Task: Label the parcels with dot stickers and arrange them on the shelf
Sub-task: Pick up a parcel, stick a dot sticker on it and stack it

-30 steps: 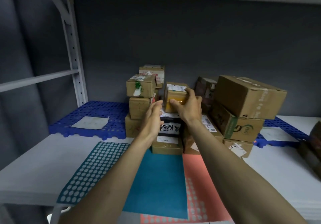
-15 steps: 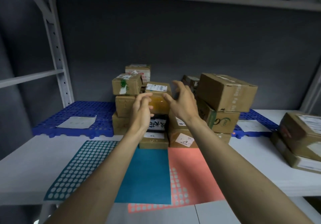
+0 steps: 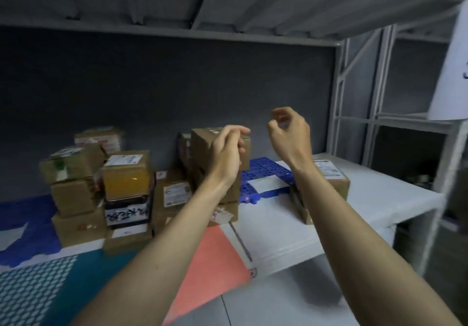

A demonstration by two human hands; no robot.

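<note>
White labels on parcels (image 3: 123, 173) blurred; black-band lettering (image 3: 126, 213) unreadable; no legible text.

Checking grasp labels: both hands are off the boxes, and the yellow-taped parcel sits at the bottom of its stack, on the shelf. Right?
Not quite. The head view shows the yellow-taped parcel on top of its stack, above a black-wrapped parcel, not at the bottom. The rest holds: left hand and right hand are raised with no grip on any box.

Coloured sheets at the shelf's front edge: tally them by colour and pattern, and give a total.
Teal sheet with pale dots: 1
Plain teal sheet: 1
Coral sheet: 1
Total: 3
</note>
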